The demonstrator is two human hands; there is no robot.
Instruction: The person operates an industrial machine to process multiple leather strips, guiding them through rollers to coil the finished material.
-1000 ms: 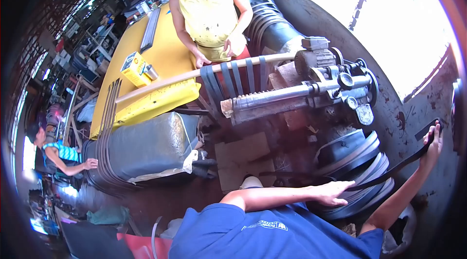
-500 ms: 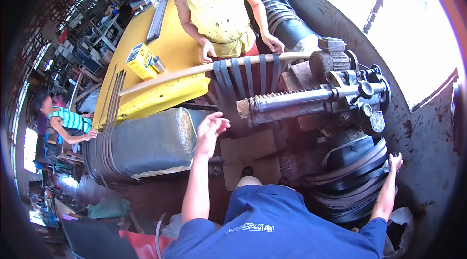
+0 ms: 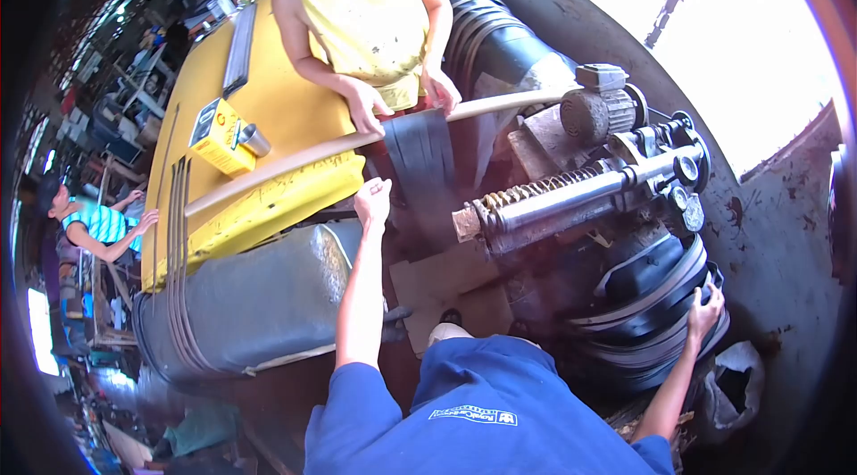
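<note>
My left hand (image 3: 373, 200) is raised in front of the lower part of the black strips (image 3: 422, 149), its fingers curled in; anything within them is too small to make out. The strips hang bunched side by side from a long pale pole (image 3: 295, 159). On the right, my right hand (image 3: 705, 307) rests with fingers apart against the outer edge of a big coil of black and grey strips (image 3: 665, 314). A co-worker in a yellow top (image 3: 366, 20) stands across the pole, both hands on it beside the strips.
A roller machine with a motor (image 3: 571, 203) stands between the pole and the coil. At left are a yellow-covered table (image 3: 268, 109), a yellow box (image 3: 219, 140), a metal cup (image 3: 254, 140) and a grey wrapped block (image 3: 259, 296). Another person (image 3: 105, 223) stands far left.
The hanging strips, spread out before, are now pushed together. The co-worker's hands have shifted along the pole. My left hand's fingers have curled in; my right hand's fingers have loosened on the coil.
</note>
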